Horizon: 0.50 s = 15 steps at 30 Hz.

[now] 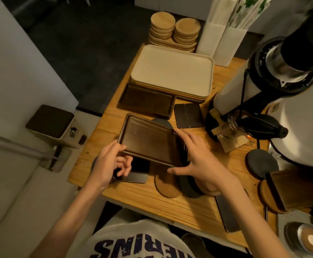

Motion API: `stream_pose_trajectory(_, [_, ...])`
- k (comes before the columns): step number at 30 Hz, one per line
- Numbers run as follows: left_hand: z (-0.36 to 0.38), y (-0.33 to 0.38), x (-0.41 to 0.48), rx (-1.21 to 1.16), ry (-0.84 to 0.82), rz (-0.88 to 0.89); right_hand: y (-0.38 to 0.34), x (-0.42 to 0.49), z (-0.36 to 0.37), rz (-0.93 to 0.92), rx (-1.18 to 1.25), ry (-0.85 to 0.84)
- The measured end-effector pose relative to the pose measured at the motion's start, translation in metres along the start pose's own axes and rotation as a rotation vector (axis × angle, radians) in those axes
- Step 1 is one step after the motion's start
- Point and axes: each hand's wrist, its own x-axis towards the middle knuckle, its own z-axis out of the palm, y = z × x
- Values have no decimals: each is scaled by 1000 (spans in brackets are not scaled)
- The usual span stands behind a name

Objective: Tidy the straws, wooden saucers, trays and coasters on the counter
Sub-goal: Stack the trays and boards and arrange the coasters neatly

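Note:
A dark wooden tray (148,140) is lifted and tilted above the counter (170,207). My left hand (113,162) pinches its near left corner. My right hand (194,157) grips its right edge, thumb under the near side. A second dark tray (146,100) lies flat just behind it. Cream trays (172,71) are stacked further back. Two piles of wooden saucers (174,30) stand at the far end. Straws (232,10) stick up from white holders (219,41). Round coasters (167,185) and a dark square coaster (188,116) lie around the held tray.
A large white coffee grinder (282,77) fills the right side of the counter. A round dark coaster (262,162) and a wooden holder (291,190) sit in front of it. A small box (51,121) stands on the lower ledge to the left.

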Motion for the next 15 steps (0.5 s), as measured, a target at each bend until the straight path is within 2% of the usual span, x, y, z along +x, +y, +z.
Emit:
stream_pose_trajectory(3, [-16,10,17,-44,62,17,-12,35,1,-18,39,-14])
stream_pose_trajectory(11, [-34,27,72,32,214,-20,-12,102,-4,65,41,105])
stream_pose_trajectory(15, [-34,25,103,305,258,12,-4,124,-8,107,-1,110])
